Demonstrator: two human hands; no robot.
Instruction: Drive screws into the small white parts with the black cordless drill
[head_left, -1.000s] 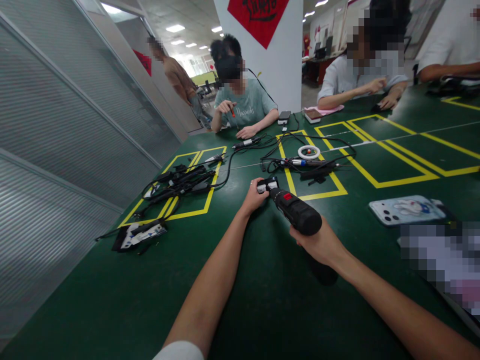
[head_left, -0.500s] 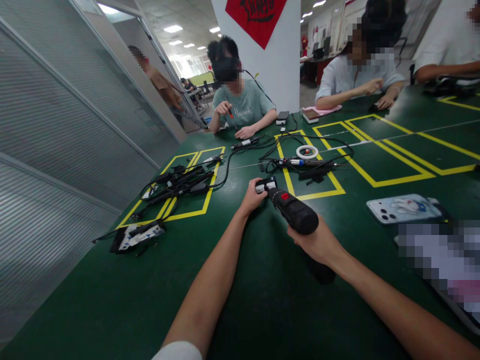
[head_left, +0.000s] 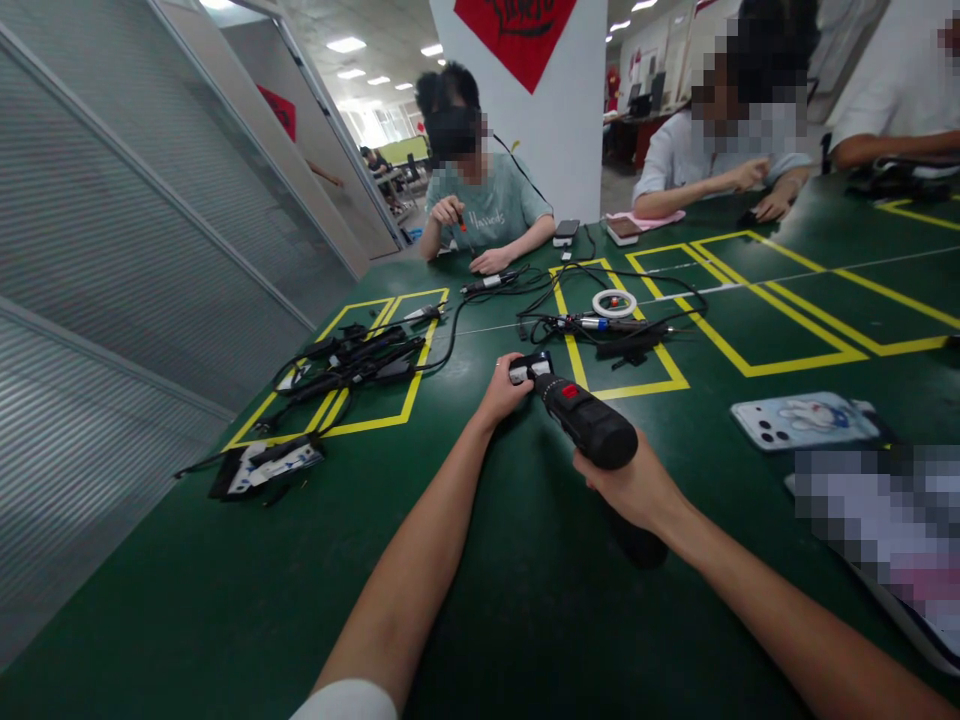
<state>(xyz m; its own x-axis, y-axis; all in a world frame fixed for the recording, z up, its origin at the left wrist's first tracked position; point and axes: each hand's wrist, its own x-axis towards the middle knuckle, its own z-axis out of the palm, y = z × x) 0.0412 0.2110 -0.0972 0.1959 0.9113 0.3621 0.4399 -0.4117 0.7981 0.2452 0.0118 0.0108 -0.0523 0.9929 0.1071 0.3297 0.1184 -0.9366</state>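
My right hand (head_left: 622,478) is wrapped round the grip of a black cordless drill (head_left: 589,425) with a red switch on top. Its front end points away from me and meets a small black box-like part with a white label (head_left: 529,368). That part is held on the table by my left hand (head_left: 506,388), fingers closed at its left side. The drill covers some of the part, so the exact contact of the tip is hidden.
Black cables and adapters (head_left: 360,360) lie tangled at the left, near a torn packet (head_left: 266,465). A white tape ring (head_left: 613,304) and a soldering iron (head_left: 607,325) lie ahead. A phone (head_left: 806,420) lies at the right. Co-workers sit across the green table (head_left: 480,560).
Both hands, the drill and the labelled part keep almost the same place. The view has shifted slightly. A person in the doorway at the back left has moved mostly out of sight.
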